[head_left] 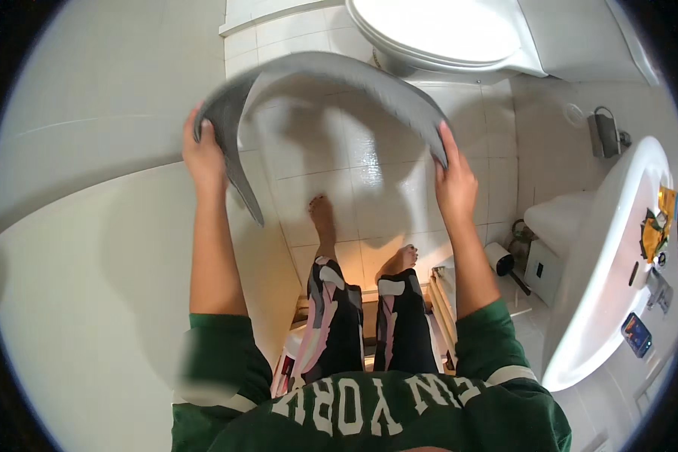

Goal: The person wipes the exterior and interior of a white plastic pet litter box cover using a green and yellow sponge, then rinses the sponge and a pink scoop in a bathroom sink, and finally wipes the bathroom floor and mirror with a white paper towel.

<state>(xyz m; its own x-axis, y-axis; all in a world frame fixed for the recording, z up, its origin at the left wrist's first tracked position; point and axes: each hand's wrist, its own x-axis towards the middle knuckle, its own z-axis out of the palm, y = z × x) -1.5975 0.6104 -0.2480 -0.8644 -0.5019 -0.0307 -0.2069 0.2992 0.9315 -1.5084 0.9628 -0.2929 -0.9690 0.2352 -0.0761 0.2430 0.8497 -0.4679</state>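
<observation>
A grey bath mat (pixel 331 69) arches between my two hands above the tiled floor, bowed away from me and seen mostly along its edge. At its left end, my left hand (pixel 205 154) grips it with the thumb on the inner face, and a pointed flap hangs down past the wrist. My right hand (pixel 455 177) pinches the other end, thumb inside and fingers outside. Much of the mat's flat face is turned out of sight.
A white toilet (pixel 437 34) stands ahead. On the right is a white sink (pixel 580 331) with a phone (pixel 636 335) and a yellow packet (pixel 655 233); below it sit a small bin (pixel 548 271) and a toilet brush holder (pixel 499 258). A pale wall (pixel 105 264) runs along the left.
</observation>
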